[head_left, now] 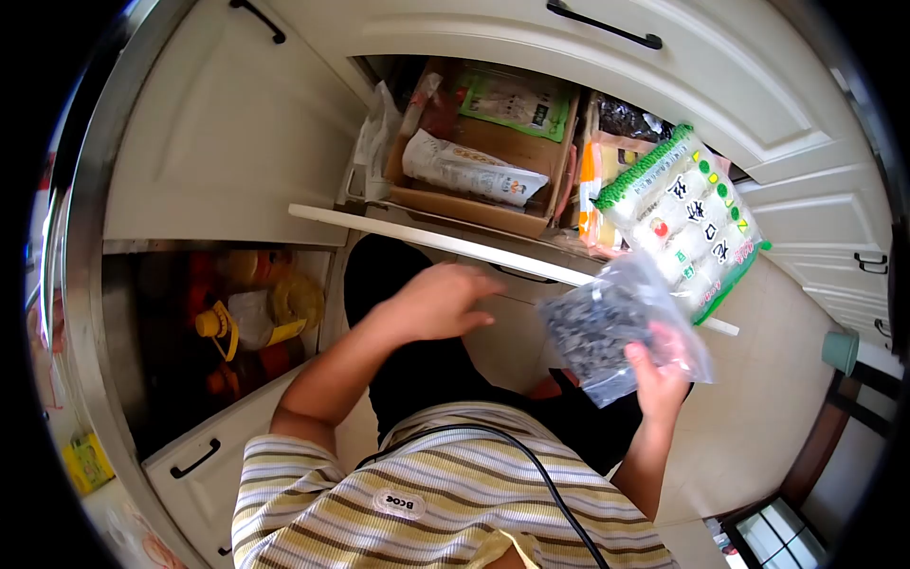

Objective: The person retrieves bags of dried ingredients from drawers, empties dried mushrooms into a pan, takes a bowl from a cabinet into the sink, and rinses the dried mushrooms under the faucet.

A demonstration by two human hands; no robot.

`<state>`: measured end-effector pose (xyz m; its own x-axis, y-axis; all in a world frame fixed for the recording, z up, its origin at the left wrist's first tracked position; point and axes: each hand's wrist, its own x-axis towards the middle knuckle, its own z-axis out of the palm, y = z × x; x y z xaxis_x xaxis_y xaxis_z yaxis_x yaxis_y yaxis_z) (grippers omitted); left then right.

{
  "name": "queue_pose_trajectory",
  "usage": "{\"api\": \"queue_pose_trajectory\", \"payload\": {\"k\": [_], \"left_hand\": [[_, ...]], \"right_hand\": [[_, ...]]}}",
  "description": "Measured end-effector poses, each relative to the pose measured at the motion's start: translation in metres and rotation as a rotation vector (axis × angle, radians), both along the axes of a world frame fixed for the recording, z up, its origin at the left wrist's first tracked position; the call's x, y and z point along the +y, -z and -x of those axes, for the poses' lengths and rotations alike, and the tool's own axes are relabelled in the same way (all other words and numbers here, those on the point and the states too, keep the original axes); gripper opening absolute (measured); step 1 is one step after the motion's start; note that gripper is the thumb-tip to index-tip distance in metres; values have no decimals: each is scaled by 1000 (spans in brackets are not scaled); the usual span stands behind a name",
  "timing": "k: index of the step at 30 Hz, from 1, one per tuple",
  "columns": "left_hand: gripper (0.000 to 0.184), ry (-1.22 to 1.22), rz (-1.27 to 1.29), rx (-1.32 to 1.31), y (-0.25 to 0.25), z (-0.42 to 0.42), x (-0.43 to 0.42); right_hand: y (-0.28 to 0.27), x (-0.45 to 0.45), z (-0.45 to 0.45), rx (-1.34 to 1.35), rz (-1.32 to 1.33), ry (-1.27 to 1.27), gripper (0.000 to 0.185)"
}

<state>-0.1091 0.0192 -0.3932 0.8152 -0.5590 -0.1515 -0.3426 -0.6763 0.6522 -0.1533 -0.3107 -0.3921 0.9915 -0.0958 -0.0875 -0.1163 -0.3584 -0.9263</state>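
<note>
A clear plastic bag of dark grey pieces [597, 327] hangs from my right hand [661, 379], which grips its lower right side. My left hand [445, 302] is held over my lap, its fingers apart and nothing in them. Ahead is a pulled-out drawer [445, 242] with a cardboard box [464, 213] inside. The box holds a white printed packet [474, 171] and a green-edged packet [517, 104]. A large green and white package [684, 223] lies tilted over the drawer's right end, just beyond the clear bag.
An orange-edged packet [599, 180] is in the drawer's right part. At the left, a lower open drawer [204, 436] has bottles, one with a yellow cap [210, 324]. Cabinet doors [223, 142] surround the drawers. A green bin [840, 351] stands at the far right.
</note>
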Motion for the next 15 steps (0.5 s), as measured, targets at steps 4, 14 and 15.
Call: {"api": "queue_pose_trajectory", "payload": {"k": [4,14,15], "left_hand": [[15,-330,6,-110,22,-4,-32],[12,-471,-56,-113,37,-20,-37],[12,-455,-59,-92,40,-24,-38]], "right_hand": [[-22,-7,-19,38,-161,220,41],[-42,33,-45,-128,-388,330,29],[-34,31,-46,-135,-452,305,28]]}}
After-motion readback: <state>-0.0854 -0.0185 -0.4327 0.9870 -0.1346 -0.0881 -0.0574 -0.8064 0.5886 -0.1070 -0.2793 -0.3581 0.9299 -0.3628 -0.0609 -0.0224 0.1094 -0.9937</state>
